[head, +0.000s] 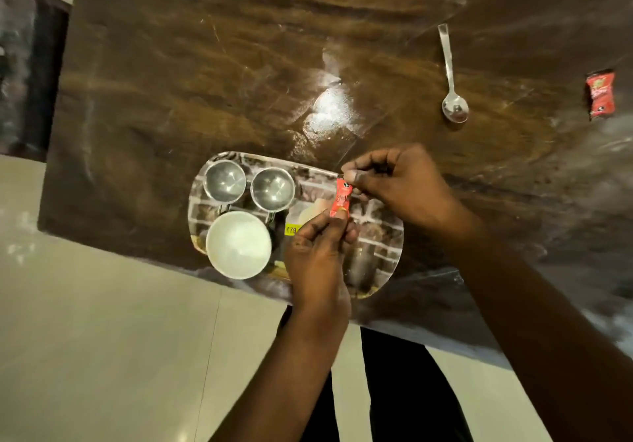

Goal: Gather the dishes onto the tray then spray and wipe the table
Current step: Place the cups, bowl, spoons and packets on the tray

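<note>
We hold a small red sachet just above the tray, over its right half. Our left hand pinches the sachet's lower end and our right hand pinches its upper end. Its long axis therefore runs from the tray's near edge toward its far edge, slightly tilted. On the tray's left half sit two steel cups and a white bowl. The spoon lies on the tabletop well beyond the tray's far right corner, bowl end toward the tray and handle pointing away. We judge the right hand nearer to it. A second sachet lies farther right of the tray.
</note>
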A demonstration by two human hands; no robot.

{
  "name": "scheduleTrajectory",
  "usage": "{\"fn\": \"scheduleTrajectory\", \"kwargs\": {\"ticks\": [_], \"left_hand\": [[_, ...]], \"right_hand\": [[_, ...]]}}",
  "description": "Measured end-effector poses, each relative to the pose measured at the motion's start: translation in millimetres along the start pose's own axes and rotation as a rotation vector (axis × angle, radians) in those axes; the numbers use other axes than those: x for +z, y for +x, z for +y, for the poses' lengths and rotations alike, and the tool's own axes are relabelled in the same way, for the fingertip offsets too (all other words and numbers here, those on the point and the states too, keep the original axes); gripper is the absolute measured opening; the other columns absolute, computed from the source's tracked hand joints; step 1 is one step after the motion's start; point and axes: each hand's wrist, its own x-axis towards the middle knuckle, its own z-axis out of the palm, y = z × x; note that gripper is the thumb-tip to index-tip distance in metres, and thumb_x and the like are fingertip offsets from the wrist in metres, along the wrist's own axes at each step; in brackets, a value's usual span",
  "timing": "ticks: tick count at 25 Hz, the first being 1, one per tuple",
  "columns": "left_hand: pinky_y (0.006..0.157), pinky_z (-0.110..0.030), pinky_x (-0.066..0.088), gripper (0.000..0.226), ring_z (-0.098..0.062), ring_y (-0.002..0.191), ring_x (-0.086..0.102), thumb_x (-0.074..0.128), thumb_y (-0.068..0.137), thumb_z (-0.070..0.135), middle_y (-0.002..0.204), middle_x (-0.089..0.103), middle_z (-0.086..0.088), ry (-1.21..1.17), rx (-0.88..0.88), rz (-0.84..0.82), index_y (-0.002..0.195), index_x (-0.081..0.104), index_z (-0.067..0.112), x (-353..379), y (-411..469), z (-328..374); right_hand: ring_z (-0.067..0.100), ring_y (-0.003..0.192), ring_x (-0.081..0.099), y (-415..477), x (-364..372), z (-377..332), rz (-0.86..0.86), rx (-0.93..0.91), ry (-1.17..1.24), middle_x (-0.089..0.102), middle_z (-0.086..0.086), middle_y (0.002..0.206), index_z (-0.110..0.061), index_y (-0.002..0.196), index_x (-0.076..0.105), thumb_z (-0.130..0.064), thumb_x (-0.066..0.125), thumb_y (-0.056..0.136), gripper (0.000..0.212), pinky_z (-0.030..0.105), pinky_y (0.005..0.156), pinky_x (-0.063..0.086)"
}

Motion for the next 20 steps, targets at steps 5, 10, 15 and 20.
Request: {"fn": "scheduleTrajectory", "kwargs": {"ticks": [5, 10, 15, 20], "left_hand": [[0.063, -0.018, 0.063, 0.007, -0.011, 0.061, 0.069, 0.073, 0.095, -0.006, 0.073, 0.075, -0.006, -0.121, -0.021, 0.187, 0.102, 0.075, -0.003, -22.3, 9.7, -8.2], [0.06, -0.02, 0.063, 0.008, -0.012, 0.058, 0.071, 0.077, 0.093, -0.004, 0.068, 0.077, -0.004, -0.153, -0.041, 0.222, 0.101, 0.075, -0.007, -25.2, 16.5, -12.6], [0.059, -0.023, 0.064, 0.01, -0.016, 0.057, 0.074, 0.078, 0.092, -0.005, 0.075, 0.077, -0.013, -0.114, -0.04, 0.237, 0.1, 0.075, -0.01, -23.7, 28.3, -10.7], [0.062, -0.027, 0.067, 0.004, -0.018, 0.058, 0.077, 0.08, 0.09, -0.005, 0.072, 0.079, -0.011, -0.081, -0.039, 0.245, 0.092, 0.077, -0.006, -23.3, 31.0, -9.0]], "right_hand": [[0.016, 0.075, 0.075, 0.2, 38.2, 8.0, 0.007, -0.116, -0.321, 0.077, 0.003, 0.084, -0.011, 0.098, 0.08, -0.002, 0.079, 0.09, 0.012, 0.037, 0.069, 0.064], [0.014, 0.074, 0.074, 1.5, 48.9, 14.7, 0.089, -0.131, -0.431, 0.077, 0.001, 0.083, -0.014, 0.098, 0.08, -0.002, 0.078, 0.087, 0.016, 0.042, 0.072, 0.064], [0.011, 0.078, 0.073, 1.8, 45.9, 12.8, 0.129, -0.171, -0.54, 0.079, -0.001, 0.087, -0.015, 0.099, 0.08, -0.008, 0.077, 0.086, 0.015, 0.04, 0.078, 0.06], [0.014, 0.077, 0.074, 0.9, 48.3, 14.2, 0.148, -0.169, -0.531, 0.079, 0.001, 0.085, -0.013, 0.097, 0.08, -0.005, 0.076, 0.086, 0.014, 0.042, 0.077, 0.06]]}}
